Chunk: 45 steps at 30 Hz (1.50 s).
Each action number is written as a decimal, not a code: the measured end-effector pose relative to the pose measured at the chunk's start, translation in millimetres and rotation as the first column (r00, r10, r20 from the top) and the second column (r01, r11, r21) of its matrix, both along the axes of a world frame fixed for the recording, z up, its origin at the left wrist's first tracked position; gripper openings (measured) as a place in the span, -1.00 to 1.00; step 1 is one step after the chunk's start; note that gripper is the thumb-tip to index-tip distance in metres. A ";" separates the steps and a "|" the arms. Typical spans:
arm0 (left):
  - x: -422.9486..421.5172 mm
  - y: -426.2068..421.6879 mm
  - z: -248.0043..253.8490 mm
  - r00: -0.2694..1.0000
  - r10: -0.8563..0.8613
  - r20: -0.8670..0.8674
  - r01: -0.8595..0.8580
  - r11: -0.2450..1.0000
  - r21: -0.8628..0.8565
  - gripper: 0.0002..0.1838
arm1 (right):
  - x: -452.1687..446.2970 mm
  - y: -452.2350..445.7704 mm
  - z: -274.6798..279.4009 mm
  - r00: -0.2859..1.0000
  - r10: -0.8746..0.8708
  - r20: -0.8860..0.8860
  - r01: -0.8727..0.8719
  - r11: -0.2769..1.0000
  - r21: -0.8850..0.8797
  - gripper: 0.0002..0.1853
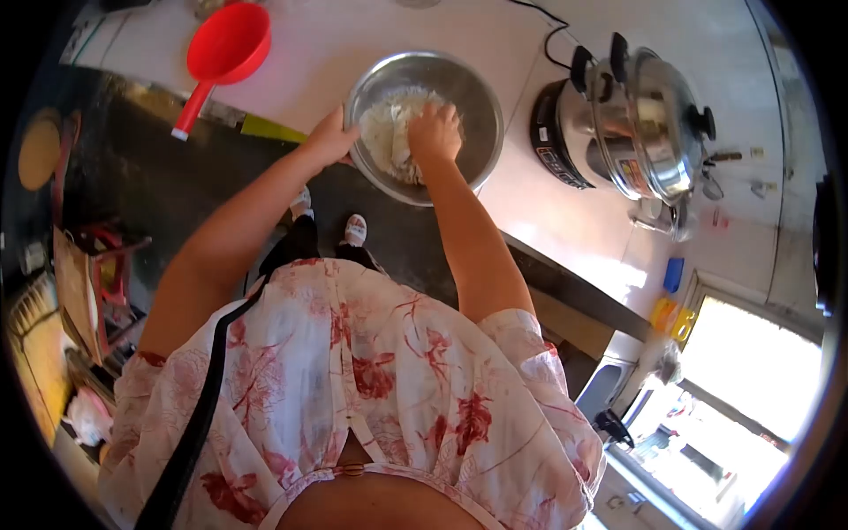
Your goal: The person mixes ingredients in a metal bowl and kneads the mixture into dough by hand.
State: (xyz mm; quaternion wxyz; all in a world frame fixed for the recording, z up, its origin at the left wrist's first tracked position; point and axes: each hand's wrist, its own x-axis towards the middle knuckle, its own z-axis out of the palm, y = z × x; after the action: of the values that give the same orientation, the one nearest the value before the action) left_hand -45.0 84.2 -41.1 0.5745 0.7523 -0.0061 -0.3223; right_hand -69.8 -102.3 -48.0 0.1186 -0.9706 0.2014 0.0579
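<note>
A steel mixing bowl (484, 146) stands at the counter's front edge. In it lies a pale, crumbly mass of flour dough (385, 128), spread loosely over the bottom. My left hand (332, 139) grips the bowl's left rim, its fingers partly hidden against the outside wall. My right hand (435, 134) is down inside the bowl, the fingers curled into the dough. Some of its fingertips are hidden by the hand itself and by the dough.
On the counter (309, 44), a red plastic ladle-shaped scoop (228, 44) lies to the left, its handle jutting over the edge. To the right, a lidded steel pot (649, 124) stands by a black electric cooker base (555, 132) with a cord. A bright window (751, 371) is at lower right.
</note>
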 end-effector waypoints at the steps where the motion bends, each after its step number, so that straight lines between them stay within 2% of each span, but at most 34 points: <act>1: -4.3 -6.2 3.9 1.000 -0.016 -0.015 0.016 1.000 -0.010 -0.57 | -8.3 -8.6 0.2 0.999 -0.016 0.028 0.016 1.000 0.014 -0.61; 4: -6.3 -30.7 -14.3 0.995 -0.095 -0.006 0.095 0.995 -0.037 -0.57 | -25.1 -34.3 -4.2 0.986 -0.045 0.159 0.043 0.999 0.017 -0.64; 5: 1.0 -36.5 -50.3 0.976 -0.175 0.130 0.170 0.984 0.043 -0.57 | -27.8 -40.8 -1.5 0.991 -0.068 0.112 0.065 0.998 0.027 -0.62; 6: 2.6 -42.3 -48.6 0.973 -0.180 0.143 0.176 0.983 0.046 -0.57 | -30.6 -46.7 -0.6 0.994 -0.088 0.061 0.086 0.996 0.038 -0.61; 8: 3.4 -47.8 -46.3 0.959 -0.231 0.165 0.220 0.972 0.080 -0.57 | -34.5 -51.2 -1.7 0.992 -0.102 0.078 0.098 0.994 0.051 -0.60; 10: 4.3 -51.2 -28.9 0.950 -0.254 0.184 0.242 0.967 0.086 -0.57 | -35.4 -53.0 0.2 0.994 -0.097 0.058 0.098 0.995 -0.025 -0.52; 11: 9.3 -51.3 -20.3 0.947 -0.293 0.134 0.277 0.953 0.124 -0.53 | -34.9 -53.0 -0.5 0.993 -0.099 0.068 0.101 0.995 -0.022 -0.52; 12: 13.4 -53.4 -12.4 0.941 -0.329 0.078 0.314 0.936 0.159 -0.48 | -34.8 -50.0 -2.0 0.993 -0.082 0.087 0.078 0.996 0.052 -0.46; 13: 19.1 -56.1 -20.5 0.921 -0.340 0.189 0.299 0.929 0.216 -0.48 | -33.4 -47.9 -3.4 0.992 -0.069 0.107 0.055 0.991 0.124 -0.39; 14: 24.7 -58.9 -26.9 0.889 -0.350 0.295 0.270 0.922 0.278 -0.48 | -31.1 -48.1 -4.9 0.991 -0.078 0.113 0.063 0.990 0.124 -0.39; 16: 29.4 -67.7 -12.9 0.867 -0.210 0.451 0.065 0.947 0.316 -0.50 | -28.8 -44.6 -0.2 0.999 0.021 -0.027 -0.018 0.995 0.100 -0.28; 18: 33.1 -81.1 -12.3 0.860 -0.226 0.457 0.079 0.945 0.319 -0.53 | -29.9 -38.8 7.9 0.998 0.017 -0.067 -0.012 0.997 0.072 -0.26; 20: 32.9 -88.1 -17.2 0.820 -0.155 0.551 -0.044 0.943 0.331 -0.57 | -30.0 -32.6 8.4 0.996 0.001 -0.084 -0.001 1.000 0.010 -0.25; 24: 52.3 -91.2 -20.7 0.837 -0.216 0.503 0.016 0.928 0.372 -0.61 | -33.3 -33.9 0.9 0.998 0.024 0.058 -0.023 1.000 -0.019 -0.36; 26: 66.8 -99.3 -10.3 0.876 -0.211 0.435 0.082 0.952 0.295 -0.64 | -30.0 -34.4 -2.9 0.997 0.028 0.068 -0.025 0.999 -0.035 -0.42; 27: 66.8 -107.1 -14.1 0.836 -0.222 0.502 0.055 0.944 0.326 -0.68 | -27.8 -35.6 -4.5 0.996 0.023 0.088 -0.018 0.998 -0.057 -0.48; 30: 66.1 -109.9 -0.5 0.834 -0.301 0.463 0.112 0.913 0.393 -0.67 | -19.7 -42.9 -4.4 0.997 0.025 0.070 -0.025 1.000 0.002 -0.55; 34: 68.0 -109.1 -2.6 0.818 -0.326 0.473 0.153 0.918 0.367 -0.73 | -10.2 -59.7 -13.0 0.992 0.096 0.078 -0.098 0.995 0.019 -0.59; 36: 72.5 -111.0 -2.8 0.818 -0.341 0.464 0.168 0.912 0.374 -0.77 | -4.9 -66.8 -20.4 0.936 0.201 0.289 -0.194 0.980 -0.052 -0.67; 41: 80.3 -116.0 3.1 0.795 -0.419 0.438 0.234 0.879 0.416 -0.78 | 17.7 -76.9 -22.1 0.962 0.110 0.249 -0.122 0.992 0.035 -0.76; 45: 79.6 -117.1 1.6 0.810 -0.372 0.454 0.202 0.903 0.379 -0.77 | 25.9 -81.7 -26.8 0.970 0.062 0.235 -0.084 0.993 0.085 -0.77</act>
State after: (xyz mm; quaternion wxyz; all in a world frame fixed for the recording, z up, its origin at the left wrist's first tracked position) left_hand 34.6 -32.9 -39.5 0.3689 0.8820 -0.2237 -0.1896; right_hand -43.9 -184.0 -74.8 0.1849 -0.9708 0.1473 -0.0418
